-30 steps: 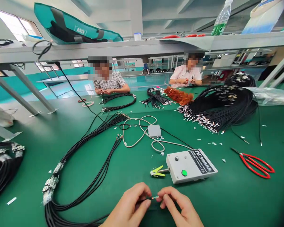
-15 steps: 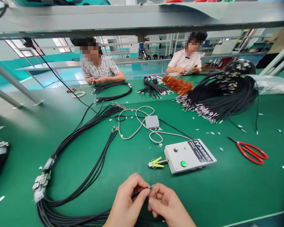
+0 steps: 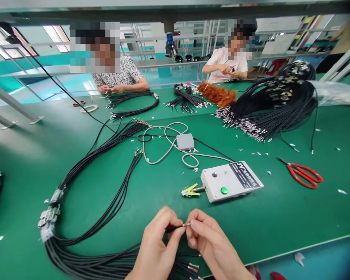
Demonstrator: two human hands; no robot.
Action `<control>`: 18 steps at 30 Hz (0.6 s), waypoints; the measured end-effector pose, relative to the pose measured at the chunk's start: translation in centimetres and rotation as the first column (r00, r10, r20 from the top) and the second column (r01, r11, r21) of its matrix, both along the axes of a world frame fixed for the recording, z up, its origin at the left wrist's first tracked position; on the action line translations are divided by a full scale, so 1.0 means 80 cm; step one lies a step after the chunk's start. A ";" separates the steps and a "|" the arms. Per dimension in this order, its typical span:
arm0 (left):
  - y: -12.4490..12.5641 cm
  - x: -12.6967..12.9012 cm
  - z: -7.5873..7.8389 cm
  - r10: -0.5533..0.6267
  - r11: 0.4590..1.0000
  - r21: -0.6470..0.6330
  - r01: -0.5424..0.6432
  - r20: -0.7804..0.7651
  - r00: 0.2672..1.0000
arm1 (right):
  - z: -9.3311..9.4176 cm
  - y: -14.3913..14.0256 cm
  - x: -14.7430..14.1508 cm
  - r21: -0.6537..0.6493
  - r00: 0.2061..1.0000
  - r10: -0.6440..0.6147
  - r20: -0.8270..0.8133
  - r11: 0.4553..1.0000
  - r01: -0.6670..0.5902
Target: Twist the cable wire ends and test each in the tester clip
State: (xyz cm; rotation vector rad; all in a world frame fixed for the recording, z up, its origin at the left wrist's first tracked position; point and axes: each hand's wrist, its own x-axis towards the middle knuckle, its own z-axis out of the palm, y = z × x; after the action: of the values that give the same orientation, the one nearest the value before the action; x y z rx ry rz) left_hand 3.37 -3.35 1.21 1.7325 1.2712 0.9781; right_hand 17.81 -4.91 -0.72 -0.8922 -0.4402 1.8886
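Observation:
A black cable (image 3: 170,230) is pinched near its tip between the thumb and index finger of my left hand (image 3: 159,245). Short thin coloured wires (image 3: 187,224) stick out of that tip, and the fingertips of my right hand (image 3: 208,237) close on them. Below both hands lie more cable ends with red, white and green wires (image 3: 193,267), partly hidden by my hands. They belong to a long bundle of black cables (image 3: 84,258) curving round to the left, with a taped cluster of metallic connectors (image 3: 49,216). My palms hide part of the held cable.
Ahead is a grey box (image 3: 231,181) with a green button and a yellow clip (image 3: 191,190). Red-handled scissors (image 3: 303,175) lie at right. A grey pedal (image 3: 185,142), a big cable pile (image 3: 268,105) and an orange duster (image 3: 217,94) sit farther back. Two people work across the table.
The view has tipped downward, so the table appears higher. My right fingertips have come onto the wires at the cable's tip. The far-right person's hands have changed position.

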 end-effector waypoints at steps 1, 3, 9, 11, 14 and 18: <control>0.000 0.000 0.000 0.013 1.000 -0.021 -0.013 0.020 1.000 | -0.004 -0.002 -0.003 0.011 1.000 -0.008 0.015 1.000 0.007; 0.000 0.000 0.001 0.041 0.996 -0.077 -0.036 0.073 0.996 | -0.011 -0.007 -0.007 0.041 0.999 -0.007 0.046 0.999 0.005; 0.001 0.000 -0.001 0.076 0.982 -0.185 -0.045 0.162 0.984 | -0.009 -0.010 -0.001 0.008 0.999 -0.048 0.019 0.999 0.047; 0.001 0.002 -0.002 0.079 0.979 -0.200 -0.043 0.174 0.982 | -0.004 -0.008 0.001 0.043 0.996 -0.051 0.068 0.998 0.048; 0.002 0.002 -0.002 0.084 0.976 -0.215 -0.041 0.198 0.977 | -0.002 -0.005 0.000 0.111 0.979 -0.070 0.193 0.993 0.049; 0.005 0.000 0.001 0.070 0.939 -0.344 0.031 0.277 0.958 | -0.005 -0.001 -0.003 0.148 0.955 -0.080 0.285 0.988 0.039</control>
State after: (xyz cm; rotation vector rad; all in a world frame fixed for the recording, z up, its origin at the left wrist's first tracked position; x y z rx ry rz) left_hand 3.35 -2.99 1.26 1.2609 1.1894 0.9142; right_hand 17.60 -4.96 -1.13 -1.0793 -0.7082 1.6533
